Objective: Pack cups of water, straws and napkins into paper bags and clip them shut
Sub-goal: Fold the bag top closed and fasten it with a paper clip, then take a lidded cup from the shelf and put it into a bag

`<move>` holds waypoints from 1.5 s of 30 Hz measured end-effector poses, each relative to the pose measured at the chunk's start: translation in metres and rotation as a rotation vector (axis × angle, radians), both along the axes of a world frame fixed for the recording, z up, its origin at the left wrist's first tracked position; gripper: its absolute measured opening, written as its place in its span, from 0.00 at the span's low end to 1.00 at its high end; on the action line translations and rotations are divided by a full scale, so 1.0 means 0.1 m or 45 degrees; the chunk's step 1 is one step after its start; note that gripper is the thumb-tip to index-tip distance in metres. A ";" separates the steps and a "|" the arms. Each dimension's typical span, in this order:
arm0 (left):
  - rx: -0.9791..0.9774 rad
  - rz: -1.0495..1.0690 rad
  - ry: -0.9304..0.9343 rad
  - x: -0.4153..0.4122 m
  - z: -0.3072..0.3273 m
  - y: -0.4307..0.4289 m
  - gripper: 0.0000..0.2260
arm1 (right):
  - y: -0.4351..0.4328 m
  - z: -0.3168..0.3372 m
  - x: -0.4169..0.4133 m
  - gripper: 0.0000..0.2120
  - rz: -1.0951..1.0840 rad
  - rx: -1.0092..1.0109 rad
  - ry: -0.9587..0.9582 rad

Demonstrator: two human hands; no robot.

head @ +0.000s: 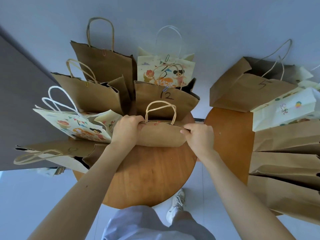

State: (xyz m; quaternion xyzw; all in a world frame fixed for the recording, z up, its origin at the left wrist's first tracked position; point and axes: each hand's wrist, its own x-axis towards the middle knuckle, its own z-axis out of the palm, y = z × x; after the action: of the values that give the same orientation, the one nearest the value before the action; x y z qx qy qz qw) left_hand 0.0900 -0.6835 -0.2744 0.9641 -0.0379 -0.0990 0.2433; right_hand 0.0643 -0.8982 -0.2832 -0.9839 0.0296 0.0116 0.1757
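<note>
A brown paper bag (161, 135) with twisted handles stands on the round wooden table (149, 177) right in front of me. Its top edges are pressed together, and a small red clip (156, 123) sits on the rim between the handles. My left hand (127, 130) pinches the left end of the rim. At the right end of the rim, my right hand (199, 135) pinches it too. The bag's contents are hidden. No cups, straws or napkins show.
Behind stand several clipped bags: brown ones (103, 66), one marked 12 (166, 99), and cartoon-printed ones (162, 71). A second wooden table (230, 135) at the right carries more bags, one marked 5 (249, 90). My shoe (176, 205) is on the pale floor.
</note>
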 end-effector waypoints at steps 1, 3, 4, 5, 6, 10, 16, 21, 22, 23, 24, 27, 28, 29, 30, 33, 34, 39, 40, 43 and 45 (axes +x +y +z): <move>-0.003 -0.006 -0.012 0.00 -0.01 0.02 0.09 | 0.02 -0.02 -0.01 0.06 -0.007 0.015 -0.018; -0.008 -0.039 -0.089 -0.01 -0.03 0.04 0.10 | 0.06 -0.03 -0.02 0.10 -0.023 0.084 -0.039; -0.006 -0.063 -0.131 -0.01 -0.04 0.05 0.10 | 0.08 -0.01 -0.03 0.14 -0.038 0.135 -0.031; 0.000 -0.077 -0.155 -0.02 -0.05 0.05 0.09 | 0.10 0.00 -0.04 0.19 -0.054 0.173 -0.006; 0.011 -0.079 -0.157 -0.03 -0.05 0.05 0.10 | 0.11 0.02 -0.06 0.24 -0.065 0.189 0.032; 0.019 -0.037 -0.132 -0.14 0.03 0.06 0.20 | 0.18 0.16 -0.24 0.33 -0.119 0.209 0.131; -0.059 0.043 -0.215 -0.57 0.49 0.12 0.19 | 0.22 0.49 -0.52 0.28 -0.037 0.280 -0.003; -0.089 0.157 -0.405 -1.27 0.90 0.17 0.16 | 0.27 0.83 -0.98 0.19 0.194 0.370 -0.080; -0.088 0.169 -0.415 -1.44 0.97 0.18 0.15 | 0.29 0.89 -1.12 0.19 0.232 0.386 -0.093; -0.088 0.178 -0.421 -1.62 1.02 0.19 0.15 | 0.31 0.95 -1.27 0.18 0.269 0.412 -0.100; -0.090 0.182 -0.437 -1.78 1.07 0.22 0.14 | 0.33 1.00 -1.41 0.17 0.307 0.443 -0.096; -0.112 0.225 -0.482 -2.23 1.16 0.36 0.10 | 0.46 1.17 -1.74 0.15 0.425 0.516 -0.050; -0.113 0.263 -0.481 -2.37 1.19 0.43 0.10 | 0.54 1.23 -1.82 0.14 0.464 0.537 -0.041; -0.103 0.300 -0.474 -2.49 1.22 0.51 0.10 | 0.63 1.30 -1.89 0.13 0.504 0.549 -0.041; -0.087 0.332 -0.469 -2.61 1.26 0.60 0.10 | 0.75 1.37 -1.94 0.12 0.548 0.547 -0.046; -0.064 0.436 -0.491 -2.90 1.40 0.98 0.10 | 1.18 1.56 -2.05 0.11 0.705 0.502 -0.053; -0.049 0.478 -0.509 -3.00 1.46 1.14 0.10 | 1.37 1.61 -2.09 0.11 0.765 0.500 -0.045; 0.011 0.733 -0.607 -3.49 1.67 2.10 0.10 | 2.53 1.75 -2.28 0.10 0.991 0.553 0.013; 0.013 0.782 -0.625 -3.58 1.70 2.31 0.10 | 2.79 1.76 -2.31 0.10 1.023 0.555 0.017; 0.046 0.870 -0.650 -3.85 1.78 2.97 0.10 | 3.64 1.76 -2.43 0.09 1.126 0.568 0.005; 0.094 0.924 -0.642 -4.03 1.82 3.44 0.10 | 4.22 1.77 -2.51 0.09 1.213 0.583 0.018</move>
State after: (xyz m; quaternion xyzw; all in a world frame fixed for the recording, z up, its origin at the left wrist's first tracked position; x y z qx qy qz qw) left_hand -0.3134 -0.3400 -0.0919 0.9171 0.2486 0.2297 0.2108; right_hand -0.1870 -0.4764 -0.1060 -0.8248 -0.4228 0.1029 0.3611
